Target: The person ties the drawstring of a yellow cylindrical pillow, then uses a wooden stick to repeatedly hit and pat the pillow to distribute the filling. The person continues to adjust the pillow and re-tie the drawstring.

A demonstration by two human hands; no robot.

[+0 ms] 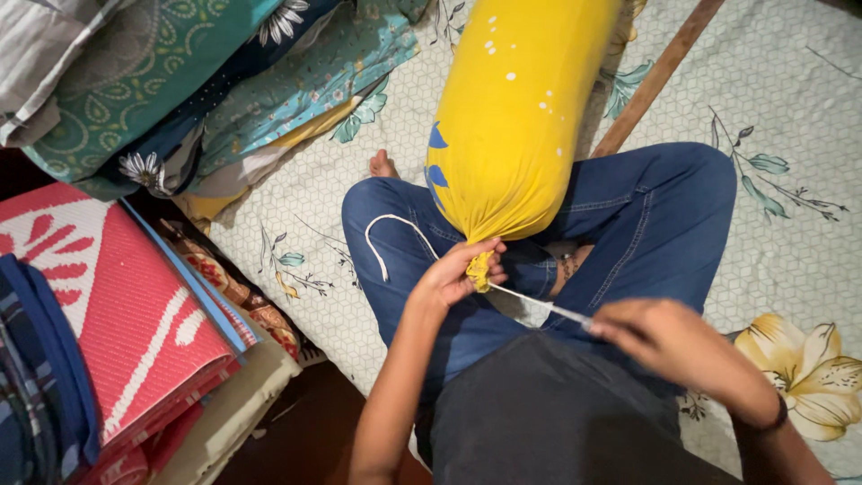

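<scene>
Bolster (512,117), yellow with blue and white marks, lies across your lap, its long body running up toward twelve o'clock and its gathered mouth pointing down at you. You sit cross-legged in blue jeans (664,216) on a pale floral bedsheet (790,108). Your left hand (453,274) is clamped around the bunched neck of the yellow cover, fingers pinching the cloth shut. Your right hand (669,341), at four o'clock from that neck, is closed on the end of a white cord (539,304) drawn taut between the two hands. A loose loop of the same cord trails over your left thigh toward nine o'clock.

By the look of it, you are at the tying stage: the mouth is gathered and the cord is under tension, but no finished knot shows. The next move seems to call for a steady pinch from the left while the right winds or knots the cord without letting slack creep in.

Folded cloths (135,81) are stacked at ten o'clock, a red and white mat (126,314) at eight. A wooden stick (660,76) lies at one o'clock.
</scene>
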